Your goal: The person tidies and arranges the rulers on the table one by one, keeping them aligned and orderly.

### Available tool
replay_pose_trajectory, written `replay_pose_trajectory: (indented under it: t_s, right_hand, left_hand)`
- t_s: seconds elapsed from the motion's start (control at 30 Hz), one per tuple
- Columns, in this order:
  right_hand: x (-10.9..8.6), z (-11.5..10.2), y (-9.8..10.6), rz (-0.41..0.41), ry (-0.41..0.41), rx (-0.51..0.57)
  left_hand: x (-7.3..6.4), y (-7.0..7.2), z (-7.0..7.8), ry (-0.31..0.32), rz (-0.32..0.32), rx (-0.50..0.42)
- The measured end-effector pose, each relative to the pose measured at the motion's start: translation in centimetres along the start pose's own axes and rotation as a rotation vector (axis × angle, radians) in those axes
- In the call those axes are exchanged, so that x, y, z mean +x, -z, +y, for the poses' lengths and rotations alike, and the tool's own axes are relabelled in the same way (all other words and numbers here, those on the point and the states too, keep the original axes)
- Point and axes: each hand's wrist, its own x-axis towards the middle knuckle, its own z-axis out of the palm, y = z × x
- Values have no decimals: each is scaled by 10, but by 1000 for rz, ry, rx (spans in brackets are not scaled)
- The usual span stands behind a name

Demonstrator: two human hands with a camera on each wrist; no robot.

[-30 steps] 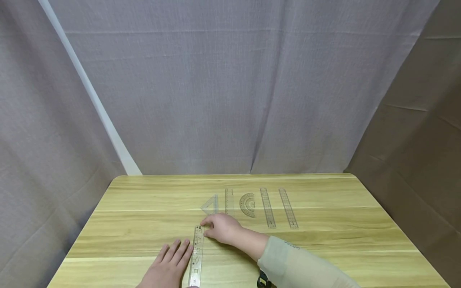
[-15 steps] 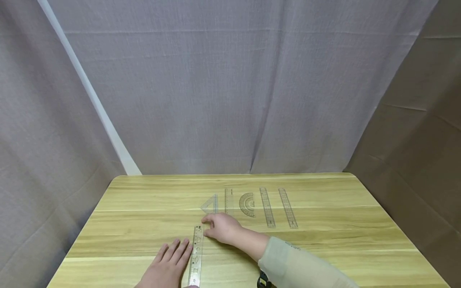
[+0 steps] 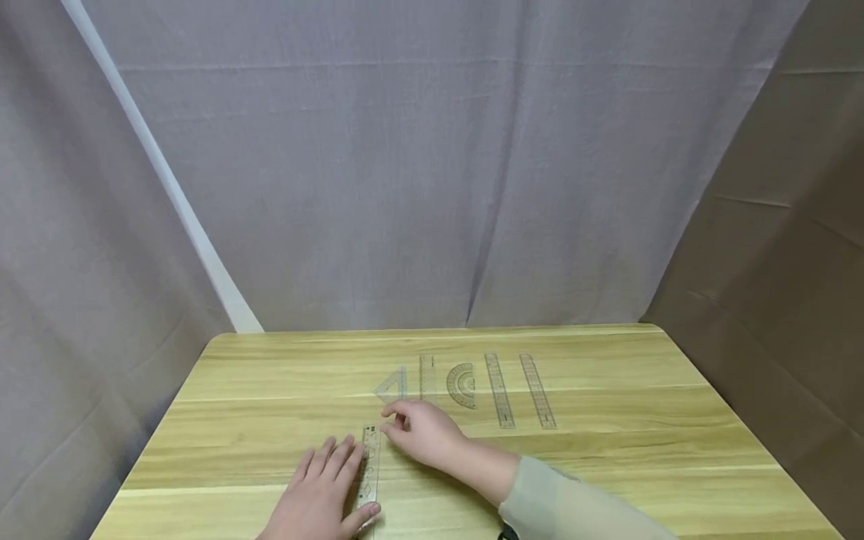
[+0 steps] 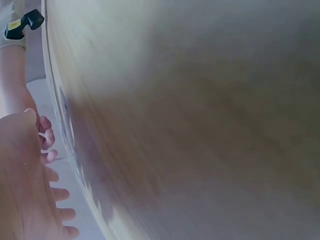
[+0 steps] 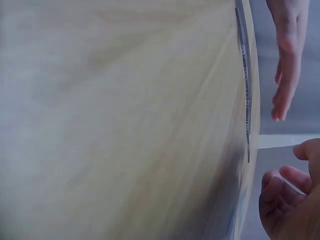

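Observation:
A clear ruler with cut-out shapes lies lengthwise on the table, pointing away from me. My left hand is flat at its left edge, fingers straight and spread, the thumb reaching across the ruler's near part. Close by the ruler's far end is my right hand; its thumb and index finger are parted, and the other fingers curl inward. The right wrist view shows a gap between the right hand's thumb and fingers, with nothing held there. In the left wrist view the left hand has its fingers spread.
Farther back on the wooden table lie a set square, a wide clear ruler, a protractor, a narrow ruler and another narrow ruler at the right. Grey curtains hang behind the table.
My left hand has slid slightly forward, and its thumb now crosses the ruler. The right hand has shifted a little right, its fingertips away from the ruler's end.

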Motion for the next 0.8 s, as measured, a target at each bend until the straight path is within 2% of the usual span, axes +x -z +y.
replay_pose_trajectory:
  t_s: [0.2, 0.4, 0.67, 0.8]
  right_hand:
    - [-14, -1, 9, 27, 13, -44]
    - [-29, 3, 19, 55, 50, -121]
    - [-49, 13, 28, 87, 125, -248]
    - [-60, 21, 32, 111, 158, -301]
  left_hand:
    - [5, 5, 6, 26, 26, -19]
    - [10, 9, 9, 7, 79, -15]
    - [13, 14, 13, 6, 42, -36]
    - [13, 12, 13, 6, 49, -30]
